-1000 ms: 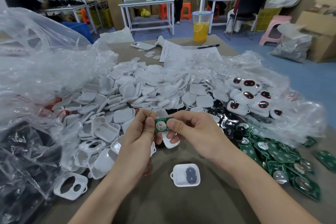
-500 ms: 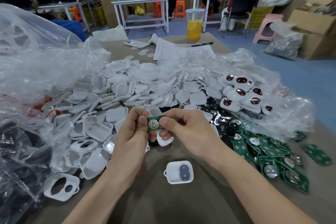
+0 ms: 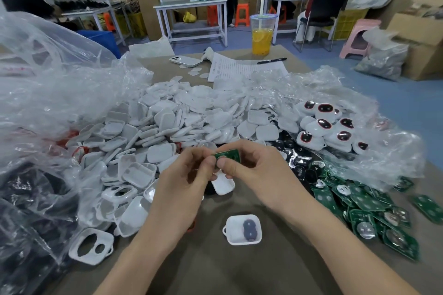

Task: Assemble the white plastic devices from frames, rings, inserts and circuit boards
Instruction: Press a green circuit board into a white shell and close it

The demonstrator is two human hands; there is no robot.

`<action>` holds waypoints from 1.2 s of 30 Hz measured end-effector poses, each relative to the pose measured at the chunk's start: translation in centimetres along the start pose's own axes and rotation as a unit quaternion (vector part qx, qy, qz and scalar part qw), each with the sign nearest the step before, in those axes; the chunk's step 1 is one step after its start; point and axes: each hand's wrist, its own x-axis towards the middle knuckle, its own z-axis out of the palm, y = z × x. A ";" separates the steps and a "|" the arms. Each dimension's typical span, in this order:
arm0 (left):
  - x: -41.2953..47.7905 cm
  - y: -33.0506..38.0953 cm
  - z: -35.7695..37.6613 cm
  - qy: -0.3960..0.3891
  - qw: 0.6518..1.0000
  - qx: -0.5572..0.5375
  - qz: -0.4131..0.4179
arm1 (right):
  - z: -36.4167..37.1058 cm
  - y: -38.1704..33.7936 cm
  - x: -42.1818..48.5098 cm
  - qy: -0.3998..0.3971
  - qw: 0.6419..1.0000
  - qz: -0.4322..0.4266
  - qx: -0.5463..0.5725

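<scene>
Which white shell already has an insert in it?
The shell alone on the bare table, grey insert inside; the frame left of it shows only cutouts.

On the table [image 3: 239,270], shells [image 3: 182,122] heap centre-left — circuit boards [image 3: 366,208] right, devices [image 3: 326,127] behind them.

Brown table [image 3: 215,273] crowded with parts
White shells [image 3: 182,122] heap mid-table, green circuit boards [image 3: 374,213] lie right, a frame [image 3: 91,245] near-left; phone [image 3: 185,61], paper [image 3: 239,68] and cup [image 3: 262,36] stand far.

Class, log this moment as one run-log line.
left hand: pinches circuit board | right hand: pinches circuit board | white shell: untouched
</scene>
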 end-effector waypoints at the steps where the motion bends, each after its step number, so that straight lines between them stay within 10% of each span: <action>1: 0.0 0.0 -0.1 -0.007 1.000 -0.002 0.001 | -0.1 0.0 0.0 0.004 1.000 0.003 -0.001; 19: 0.0 -0.3 -1.2 -0.012 0.967 0.230 0.108 | 0.2 -0.4 -0.3 0.016 0.994 -0.028 -0.102; 36: -0.3 0.1 -1.6 -0.044 0.993 0.088 0.060 | -0.2 -1.4 0.2 -0.016 0.996 0.033 0.085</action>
